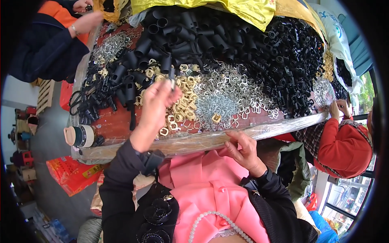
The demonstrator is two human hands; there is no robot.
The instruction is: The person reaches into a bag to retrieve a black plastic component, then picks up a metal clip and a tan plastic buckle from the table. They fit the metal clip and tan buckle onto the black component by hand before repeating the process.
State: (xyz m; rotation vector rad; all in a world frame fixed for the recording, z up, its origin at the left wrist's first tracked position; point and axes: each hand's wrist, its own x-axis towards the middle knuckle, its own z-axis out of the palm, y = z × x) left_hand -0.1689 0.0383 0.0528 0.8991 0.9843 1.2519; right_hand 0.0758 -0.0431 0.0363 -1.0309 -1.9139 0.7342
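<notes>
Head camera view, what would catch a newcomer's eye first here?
Most striking is the table, heaped with black plastic tubes at the far side and silver metal buckles and gold buckles nearer the front. Over the gold ones the left hand is raised, pinching a small dark part, while the right hand rests at the table's near edge, above a pink garment.

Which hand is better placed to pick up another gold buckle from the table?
Left. The left hand is raised over the table, right beside the gold buckles, though its fingers already pinch a small part. The right hand rests at the table's near edge, off the pile.
</notes>
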